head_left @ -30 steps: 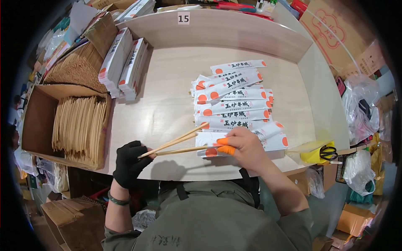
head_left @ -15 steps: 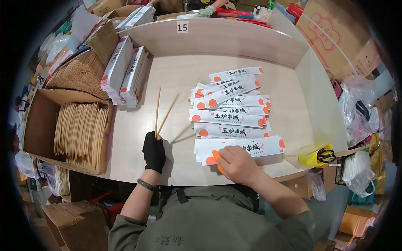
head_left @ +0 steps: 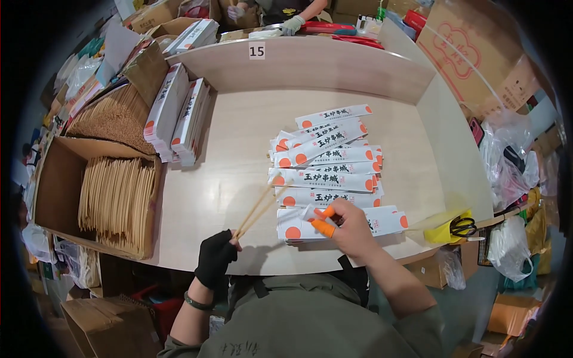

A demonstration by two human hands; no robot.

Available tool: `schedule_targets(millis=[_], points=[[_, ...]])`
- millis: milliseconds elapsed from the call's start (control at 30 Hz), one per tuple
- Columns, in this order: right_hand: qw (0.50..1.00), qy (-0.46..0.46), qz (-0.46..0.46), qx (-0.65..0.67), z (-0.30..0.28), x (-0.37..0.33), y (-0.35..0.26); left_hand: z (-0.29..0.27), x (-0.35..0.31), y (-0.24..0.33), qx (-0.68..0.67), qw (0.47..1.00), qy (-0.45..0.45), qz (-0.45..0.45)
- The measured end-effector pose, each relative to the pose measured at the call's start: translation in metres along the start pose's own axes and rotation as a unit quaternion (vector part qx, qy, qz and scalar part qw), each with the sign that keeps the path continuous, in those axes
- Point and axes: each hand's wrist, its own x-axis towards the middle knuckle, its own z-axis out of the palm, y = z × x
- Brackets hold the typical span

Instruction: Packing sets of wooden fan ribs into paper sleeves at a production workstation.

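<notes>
Gripping two chopsticks point(head_left: 256, 210) at the left of the sleeve pile point(head_left: 334, 179)

The person's hands are apart from each other on the near side of the pile. The left hand point(head_left: 216, 259), in a black glove with a bangle point(head_left: 198, 302) below it, is closed around the lower ends of the chopsticks, to the near left of the pile. They slant up and right, slightly spread, their tips overlapping the pile's left edge in view; whether they touch it cannot be told. The right hand point(head_left: 352, 230), with orange finger covers point(head_left: 323, 227), is over the pile's near end, thumb and finger pinched on a white sleeve point(head_left: 310, 212).

The pile lies on a pale worktop point(head_left: 239, 131), its white sleeves overlapping in a rough column, marked with orange dots and dark print. Far left of the pile stands a cardboard box point(head_left: 57, 179) filled with more chopsticks point(head_left: 113, 203). Between that box and the pile, farther back, are two sleeve stacks point(head_left: 164, 113). Right of the pile are black-handled scissors point(head_left: 462, 227) by something yellow point(head_left: 439, 234). Beyond the pile rises a panel point(head_left: 310, 65), with a co-worker's gloved hand point(head_left: 293, 24) behind it.
</notes>
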Motion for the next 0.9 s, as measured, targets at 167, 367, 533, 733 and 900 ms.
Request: schedule_targets(millis=[167,367,533,733,900], points=[[0.989,-0.010,0.068,0.127,-0.014,0.011,-0.010,-0.013,-0.011,0.014,0.101,0.991,-0.039,0.073],[0.998,-0.053,-0.010,0.028,-0.020,0.014,-0.013,-0.030,-0.007,0.040,0.229,0.961,-0.097,0.124],[0.923,-0.030,-0.332,-0.189,0.005,0.027,-0.017,-0.034,0.000,0.058,0.346,0.899,-0.075,0.259],[0.931,-0.050,-0.321,-0.165,0.033,0.057,-0.046,0.066,0.036,0.073,-0.109,0.929,-0.029,0.354],[0.949,0.060,-0.212,-0.224,-0.029,0.063,-0.011,-0.116,0.065,0.050,0.387,0.823,0.345,0.232]])
